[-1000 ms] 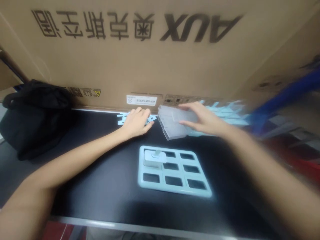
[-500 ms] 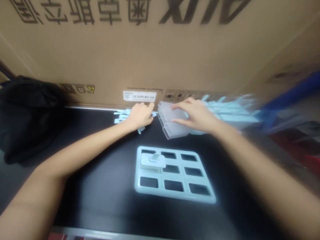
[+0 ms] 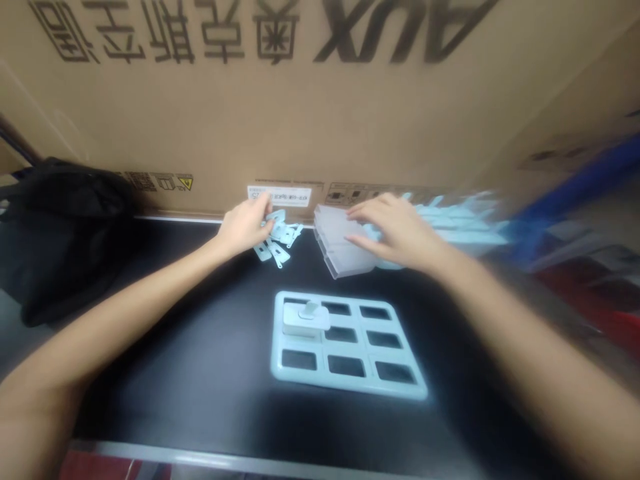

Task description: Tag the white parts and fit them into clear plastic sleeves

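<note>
My left hand (image 3: 245, 225) is at the back of the black table, thumb and fingers closed on a flat light-blue plastic piece (image 3: 276, 217) at the edge of a pile of small light-blue pieces (image 3: 285, 235). My right hand (image 3: 395, 228) hovers over or rests on the translucent plastic moulds (image 3: 337, 243), thumb and fingers apart. Something light blue shows between them; whether they touch it I cannot tell. Nearer me lies a light-blue frame (image 3: 348, 393) with several rectangular openings. A light-blue lidded block with a raised tab (image 3: 306, 319) sits at its left side, over the openings.
A large cardboard box (image 3: 300, 120) stands along the back edge. At left is a black bag (image 3: 60, 233). To the right of my right hand lie several light-blue parts with sticking-out tabs (image 3: 465, 223), blurred. A blue post (image 3: 575, 193) stands at far right.
My left hand has shifted left across the small pieces, uncovering more of the pile, and its fingers have closed on one. My right hand has barely moved.
</note>
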`<act>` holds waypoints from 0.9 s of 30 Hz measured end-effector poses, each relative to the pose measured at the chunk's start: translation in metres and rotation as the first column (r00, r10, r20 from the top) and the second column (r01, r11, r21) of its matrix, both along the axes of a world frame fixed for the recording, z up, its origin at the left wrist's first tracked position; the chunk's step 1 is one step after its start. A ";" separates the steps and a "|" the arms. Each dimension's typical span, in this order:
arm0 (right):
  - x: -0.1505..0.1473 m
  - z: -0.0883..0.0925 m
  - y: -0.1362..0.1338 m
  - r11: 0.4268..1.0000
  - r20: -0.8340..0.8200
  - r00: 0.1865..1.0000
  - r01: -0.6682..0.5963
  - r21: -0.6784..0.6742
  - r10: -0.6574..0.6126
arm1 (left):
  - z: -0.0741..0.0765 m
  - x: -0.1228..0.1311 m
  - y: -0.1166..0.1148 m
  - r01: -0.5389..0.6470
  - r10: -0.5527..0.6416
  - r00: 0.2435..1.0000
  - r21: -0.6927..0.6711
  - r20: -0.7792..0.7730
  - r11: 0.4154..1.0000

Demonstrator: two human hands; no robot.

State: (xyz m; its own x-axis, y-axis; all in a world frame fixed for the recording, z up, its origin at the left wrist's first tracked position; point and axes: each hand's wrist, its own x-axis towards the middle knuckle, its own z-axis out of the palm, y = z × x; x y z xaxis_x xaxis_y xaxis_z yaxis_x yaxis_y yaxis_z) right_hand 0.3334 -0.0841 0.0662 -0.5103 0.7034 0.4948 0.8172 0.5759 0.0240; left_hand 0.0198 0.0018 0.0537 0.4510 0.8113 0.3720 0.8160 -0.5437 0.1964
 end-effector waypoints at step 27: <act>-0.102 -0.041 -0.078 0.795 -0.349 0.875 -0.463 -0.393 0.336 | -0.048 -0.035 -0.083 0.692 -0.687 0.716 0.005 0.126 0.722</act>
State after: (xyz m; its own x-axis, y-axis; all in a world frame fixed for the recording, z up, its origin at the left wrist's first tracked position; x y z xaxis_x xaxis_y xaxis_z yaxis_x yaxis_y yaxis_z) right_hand 0.2313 -0.1624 0.0248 -0.6998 0.6373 0.3227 0.4517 0.7447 -0.4912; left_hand -0.0156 -0.0810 0.0057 0.8493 0.3070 0.4295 0.1895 -0.9366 0.2949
